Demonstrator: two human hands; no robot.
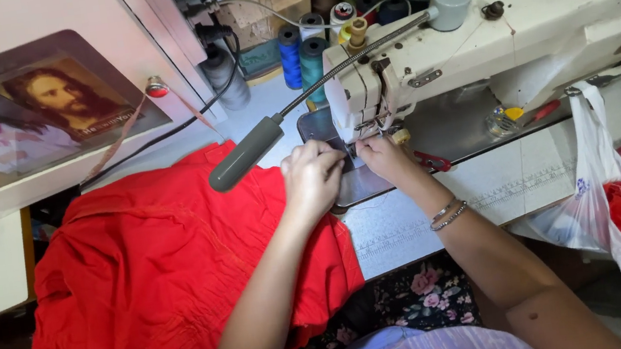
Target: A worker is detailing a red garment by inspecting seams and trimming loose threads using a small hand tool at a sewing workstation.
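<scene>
I see both hands pinched at the cream sewing machine (516,24) needle. My left hand (312,176) and right hand (382,156) grip a small dark cloth piece (343,154); soft red fabric (155,277) drapes over the table's (415,225) left edge.

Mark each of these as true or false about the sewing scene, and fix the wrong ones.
1. Both hands, left hand and right hand, are at the needle area of the sewing machine. True.
2. The red fabric lies to the person's right. False: it lies left, under the left forearm.
3. Bangles sit on the right wrist. True.
4. The plastic bag hanging at the right is empty. False: it holds red scraps.
</scene>
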